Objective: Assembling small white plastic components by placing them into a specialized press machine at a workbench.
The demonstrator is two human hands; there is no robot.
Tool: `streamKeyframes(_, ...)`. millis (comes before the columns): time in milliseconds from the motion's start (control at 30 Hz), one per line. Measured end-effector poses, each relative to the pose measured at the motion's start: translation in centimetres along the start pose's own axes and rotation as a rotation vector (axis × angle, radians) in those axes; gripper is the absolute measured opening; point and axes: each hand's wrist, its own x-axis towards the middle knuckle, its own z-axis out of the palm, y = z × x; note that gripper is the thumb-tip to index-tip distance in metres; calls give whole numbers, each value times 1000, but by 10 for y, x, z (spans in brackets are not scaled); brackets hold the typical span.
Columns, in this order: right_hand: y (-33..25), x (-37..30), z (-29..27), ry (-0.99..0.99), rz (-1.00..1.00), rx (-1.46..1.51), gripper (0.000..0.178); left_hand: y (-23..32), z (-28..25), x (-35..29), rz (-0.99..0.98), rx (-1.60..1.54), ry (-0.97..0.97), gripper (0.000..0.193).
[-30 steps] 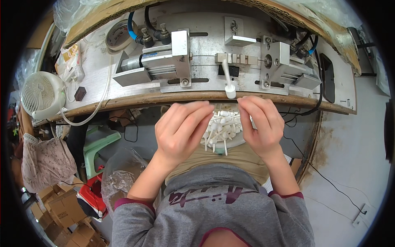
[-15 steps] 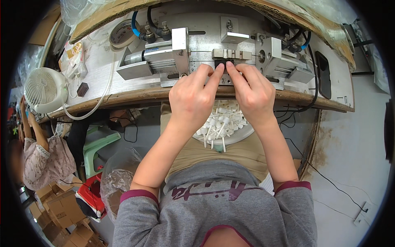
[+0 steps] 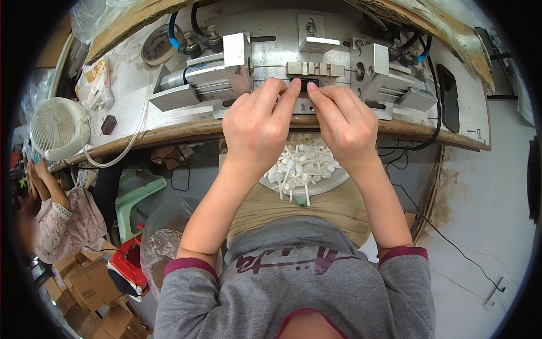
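A small black block [image 3: 305,85] sits at the front of a slotted metal block [image 3: 315,69] on the bench fixture. My left hand [image 3: 257,121] comes at it from the left, fingers curled and the tips pressed to its near left part. From the other side, my right hand [image 3: 348,123] has its fingertips on the right part of the same block. Both hands are closed, and anything small between the fingertips is hidden. Below them, a pale round tray [image 3: 330,185] on my lap carries a heap of white plastic scoops [image 3: 302,164].
Metal cylinder clamps flank the fixture, one left [image 3: 212,79] and one right [image 3: 389,79], with hoses. A tape roll [image 3: 145,53], white fan [image 3: 59,127] and dark phone [image 3: 449,101] lie on the bench [image 3: 127,118]. A green stool [image 3: 135,203] stands left, near another person [image 3: 68,220].
My view has shifted slightly. My fingertips are a little farther apart on the black block, showing more of it. The other person's hands at the left have moved.
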Motion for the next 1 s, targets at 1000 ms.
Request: streamKeyframes(1000,-55,-176,21,-737,-180,300,62,-10,-10,-196,-496,-91,-536,64)
